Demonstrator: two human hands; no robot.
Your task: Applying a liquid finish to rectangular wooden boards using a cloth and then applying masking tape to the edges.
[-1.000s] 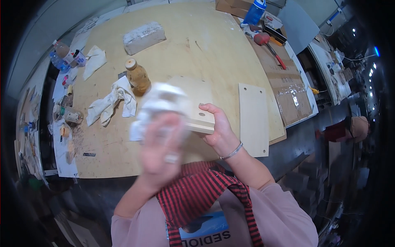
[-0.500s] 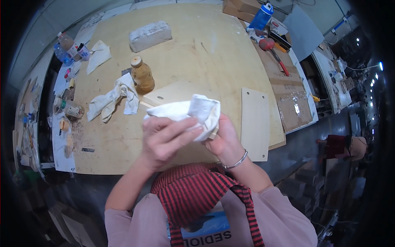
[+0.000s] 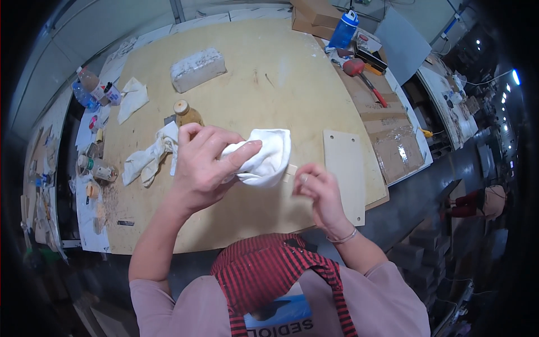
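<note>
My left hand [image 3: 202, 163] is closed around a folded white cloth [image 3: 269, 160], its thumb pressed on top. From the cloth's right side sticks the end of a pale wooden piece [image 3: 291, 170]; the cloth hides most of it. Close to that end is my right hand [image 3: 321, 196], its fingers bent and smeared by motion, so a grip on the wood cannot be made out. Beyond my left hand a brown bottle with a pale cap [image 3: 188, 114] stands partly covered. A crumpled stained cloth [image 3: 147, 162] lies left of my left hand.
A pale board with corner holes [image 3: 343, 174] lies at the right on the wooden tabletop [image 3: 264, 50]. A whitish block [image 3: 197, 70] sits farther back. At the right edge, a red-headed mallet [image 3: 365, 78] rests on cardboard [image 3: 393, 135]. Several bottles [image 3: 92, 87] stand at the left.
My right hand has come away from the cloth toward the right. The left hand has turned and now grips the cloth from its left side. A pale board beyond the cloth no longer shows.
</note>
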